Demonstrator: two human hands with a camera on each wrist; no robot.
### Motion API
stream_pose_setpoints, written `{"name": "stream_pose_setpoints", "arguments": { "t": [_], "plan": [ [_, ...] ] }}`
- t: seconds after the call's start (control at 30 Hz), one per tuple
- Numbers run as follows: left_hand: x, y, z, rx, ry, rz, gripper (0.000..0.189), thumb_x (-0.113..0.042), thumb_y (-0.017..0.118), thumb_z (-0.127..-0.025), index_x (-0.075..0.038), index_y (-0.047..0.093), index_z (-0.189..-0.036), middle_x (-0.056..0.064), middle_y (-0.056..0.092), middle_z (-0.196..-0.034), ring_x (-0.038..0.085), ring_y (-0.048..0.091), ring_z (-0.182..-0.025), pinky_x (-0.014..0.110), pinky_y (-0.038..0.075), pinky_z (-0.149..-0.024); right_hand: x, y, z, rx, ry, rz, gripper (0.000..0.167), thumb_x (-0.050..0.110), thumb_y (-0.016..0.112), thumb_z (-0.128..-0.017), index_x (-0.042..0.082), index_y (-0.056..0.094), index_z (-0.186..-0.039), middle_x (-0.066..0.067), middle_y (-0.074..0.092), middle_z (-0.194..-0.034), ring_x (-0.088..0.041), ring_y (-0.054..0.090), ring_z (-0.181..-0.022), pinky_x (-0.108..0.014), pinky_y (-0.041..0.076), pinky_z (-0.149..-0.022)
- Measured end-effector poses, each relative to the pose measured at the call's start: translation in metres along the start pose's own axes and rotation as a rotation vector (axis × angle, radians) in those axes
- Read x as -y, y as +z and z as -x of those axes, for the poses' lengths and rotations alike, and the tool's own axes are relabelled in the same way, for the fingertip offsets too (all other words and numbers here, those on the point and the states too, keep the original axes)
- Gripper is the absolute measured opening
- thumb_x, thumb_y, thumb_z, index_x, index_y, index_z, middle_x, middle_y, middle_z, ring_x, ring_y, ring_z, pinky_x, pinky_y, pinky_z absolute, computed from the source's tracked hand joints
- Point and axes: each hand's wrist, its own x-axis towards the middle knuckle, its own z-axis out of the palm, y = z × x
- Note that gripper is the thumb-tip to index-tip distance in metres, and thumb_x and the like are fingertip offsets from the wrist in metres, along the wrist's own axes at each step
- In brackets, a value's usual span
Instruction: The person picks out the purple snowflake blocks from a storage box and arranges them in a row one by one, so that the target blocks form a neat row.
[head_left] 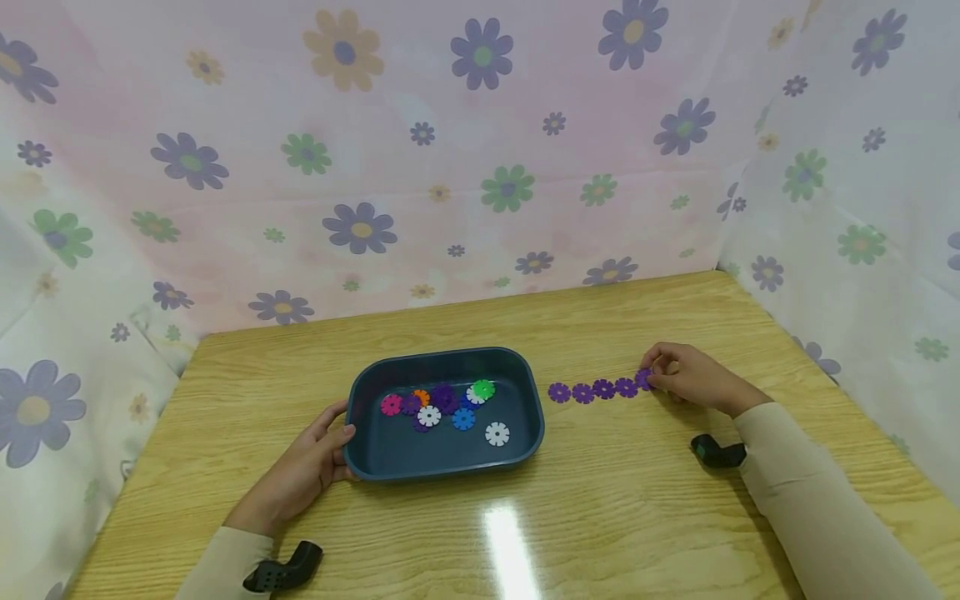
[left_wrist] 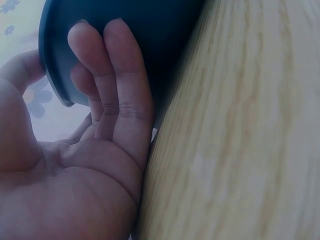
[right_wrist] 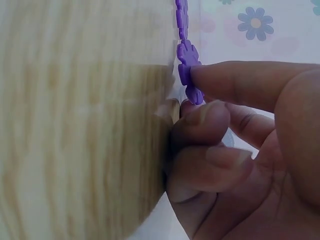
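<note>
A dark blue plastic tray (head_left: 442, 475) stands on the wooden table. My left hand (head_left: 303, 467) holds its left side, thumb on the rim and fingers against the outer wall; the left wrist view shows those fingers (left_wrist: 127, 75) on the wall. To the right of the tray lies a row of purple snowflake discs (head_left: 603, 389), flat and side by side. At the row's right end my right hand (head_left: 686, 375) pinches a purple snowflake disc (right_wrist: 189, 65) between thumb and fingers. It is tilted up slightly, next to its neighbour; whether they interlock cannot be told.
Inside the tray lie loose snowflake discs: a pink disc (head_left: 392, 405), a blue disc (head_left: 463, 418), a green disc (head_left: 483, 389), a white disc (head_left: 497, 433) and several others. Black wrist devices (head_left: 285, 571) sit at both sleeves. Flowered cloth (head_left: 420, 183) hangs behind the table.
</note>
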Motion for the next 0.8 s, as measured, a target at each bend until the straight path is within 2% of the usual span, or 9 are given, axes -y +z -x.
{"name": "stream_pose_setpoints", "arguments": {
  "t": [0.47,0.8],
  "plan": [
    [-0.0022,0.0002,0.0006,0.005,0.0,0.001,0.062,-0.026,0.039,-0.11,-0.005,0.003,-0.156,0.001,0.072,-0.107,0.012,0.071,-0.088,0.028,0.058,-0.079,0.0009,0.0001,0.0017,-0.006,0.007,0.01,0.021,0.012,0.059,-0.101,0.002,0.056,-0.119,-0.013,0.054,-0.098,-0.015,0.052,-0.059,-0.031,0.046,-0.05],
    [-0.0018,0.0004,0.0007,0.023,0.022,0.007,0.058,-0.024,0.038,-0.11,-0.006,0.007,-0.156,0.002,0.072,-0.107,0.012,0.07,-0.086,0.028,0.058,-0.079,0.0002,-0.0002,0.0013,-0.007,0.016,0.023,0.021,0.013,0.059,-0.101,0.003,0.056,-0.119,-0.012,0.053,-0.095,-0.016,0.053,-0.06,-0.031,0.045,-0.049]
  ]
}}
